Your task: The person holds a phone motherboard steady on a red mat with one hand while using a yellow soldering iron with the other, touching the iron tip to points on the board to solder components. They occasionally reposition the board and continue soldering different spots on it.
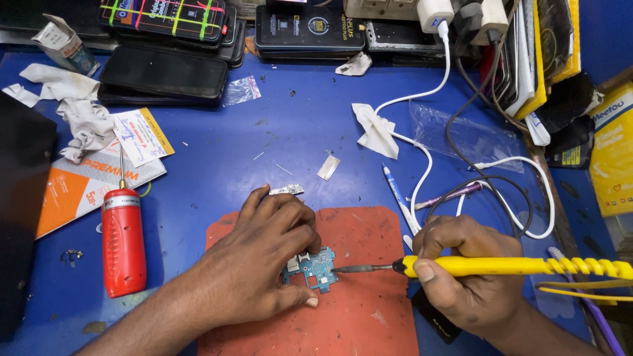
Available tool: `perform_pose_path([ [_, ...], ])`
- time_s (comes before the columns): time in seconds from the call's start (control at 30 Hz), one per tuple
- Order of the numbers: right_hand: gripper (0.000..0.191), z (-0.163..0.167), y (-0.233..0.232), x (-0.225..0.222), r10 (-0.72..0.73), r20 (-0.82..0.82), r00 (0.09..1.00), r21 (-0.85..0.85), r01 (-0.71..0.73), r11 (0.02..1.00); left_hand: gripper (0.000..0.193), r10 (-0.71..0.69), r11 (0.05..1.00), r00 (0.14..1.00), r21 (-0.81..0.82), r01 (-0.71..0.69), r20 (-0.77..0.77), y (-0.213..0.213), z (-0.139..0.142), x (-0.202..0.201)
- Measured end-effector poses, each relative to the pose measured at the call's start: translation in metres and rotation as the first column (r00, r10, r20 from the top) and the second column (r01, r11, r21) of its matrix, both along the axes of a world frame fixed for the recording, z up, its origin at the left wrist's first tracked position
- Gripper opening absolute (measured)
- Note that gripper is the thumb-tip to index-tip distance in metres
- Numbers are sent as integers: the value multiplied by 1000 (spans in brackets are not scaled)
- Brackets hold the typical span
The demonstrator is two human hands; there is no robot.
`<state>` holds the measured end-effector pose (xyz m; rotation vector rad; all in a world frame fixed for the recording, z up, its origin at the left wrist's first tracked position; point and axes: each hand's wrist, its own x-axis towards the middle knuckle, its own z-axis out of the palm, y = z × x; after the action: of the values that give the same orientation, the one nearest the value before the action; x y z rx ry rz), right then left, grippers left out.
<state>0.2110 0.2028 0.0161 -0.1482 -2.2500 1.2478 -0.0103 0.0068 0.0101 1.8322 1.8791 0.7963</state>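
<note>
A small blue circuit board lies on a red work mat near the table's front edge. My left hand presses down on the board, fingers and thumb pinning its left side. My right hand grips a yellow-handled soldering iron, held level, with its dark metal tip touching the board's right edge. A small metal shield piece lies just beyond my left fingers.
A red bottle-shaped tool with a needle tip stands left of the mat. Phones and boxes line the back edge. White and black cables, a blue pen, crumpled tissues and a clear bag lie on the right.
</note>
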Motion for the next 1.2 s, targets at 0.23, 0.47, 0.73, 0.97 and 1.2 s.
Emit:
perform_pose_path([
  [0.23,9,0,0,0,-10,2,1000,5,10,1000,55,-5,1000,1000,10,5,5,-1,-3,0],
  [0.47,9,0,0,0,-2,-8,1000,-20,1,1000,55,-7,999,1000,51,6,5,-1,-6,0],
  [0.73,9,0,0,0,-4,1,1000,30,4,1000,55,2,1000,1000,-23,-2,2,-1,-5,0],
  [0.97,9,0,1,1,-8,16,1000,-2,8,1000,55,0,1000,1000,-7,0,-3,-1,-3,0],
  [1.2,9,0,1,1,-9,2,1000,0,9,1000,55,2,1000,1000,-8,-2,-3,0,1,0],
])
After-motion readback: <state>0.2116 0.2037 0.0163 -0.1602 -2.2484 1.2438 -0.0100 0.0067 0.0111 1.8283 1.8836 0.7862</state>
